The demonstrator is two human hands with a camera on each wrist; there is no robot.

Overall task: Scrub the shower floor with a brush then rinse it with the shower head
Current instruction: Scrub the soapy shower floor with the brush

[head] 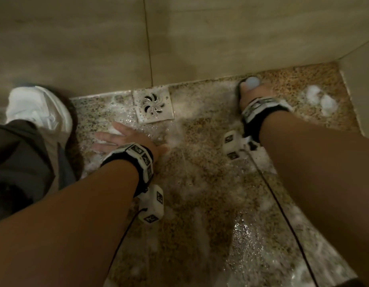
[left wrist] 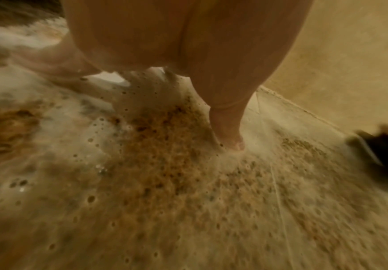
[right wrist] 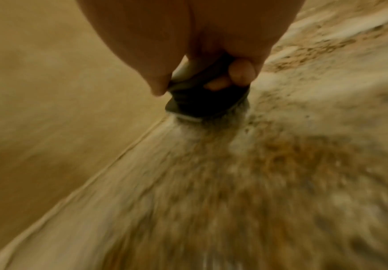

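Observation:
The speckled stone shower floor [head: 210, 183] is wet and streaked with white foam. My right hand [head: 251, 94] grips a dark scrub brush [right wrist: 202, 102] with a pale blue end [head: 251, 81], bristles down on the floor against the base of the wall. In the right wrist view my fingers [right wrist: 239, 73] curl round its black body. My left hand [head: 117, 137] lies flat on the soapy floor just below and left of the drain, fingers straight and spread. In the left wrist view those fingers [left wrist: 227, 127] press into foam. No shower head is in view.
A square metal drain cover [head: 153, 105] sits by the wall. Beige tiled walls [head: 96, 38] close the far side and the right corner. A white shoe [head: 38, 110] and grey trouser leg stand at the left. A clump of foam [head: 320, 100] lies far right.

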